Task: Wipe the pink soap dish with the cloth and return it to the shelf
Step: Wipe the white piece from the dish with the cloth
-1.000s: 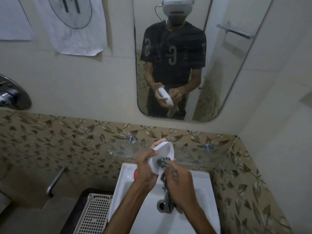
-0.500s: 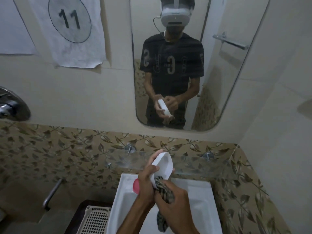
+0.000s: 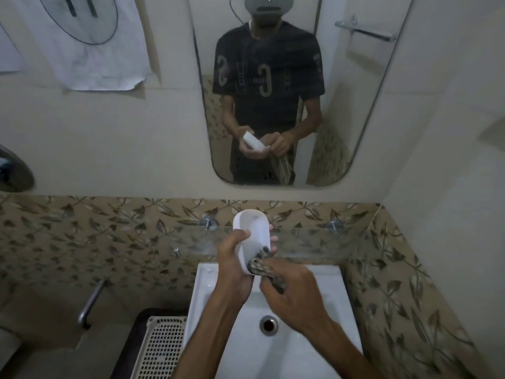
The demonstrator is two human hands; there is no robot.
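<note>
My left hand point(image 3: 232, 266) grips an oval soap dish point(image 3: 252, 236) that looks white from this side. The dish is held upright over the sink, its hollow facing me. My right hand point(image 3: 292, 294) holds a dark patterned cloth point(image 3: 263, 268) and presses it into the lower end of the dish. A glass shelf point(image 3: 314, 242) runs along the leaf-patterned tiles just behind the dish. No pink part of the dish shows now.
A white sink point(image 3: 336, 310) with a metal drain point(image 3: 269, 325) lies under my hands. A perforated white basket point(image 3: 161, 348) stands to the left of the sink, beside a metal handle point(image 3: 91, 303). A mirror point(image 3: 341, 105) hangs above the shelf.
The dish has turned so its hollow faces me, and the pink piece under my left hand is no longer visible. My right hand with the cloth has shifted to the dish's lower end.
</note>
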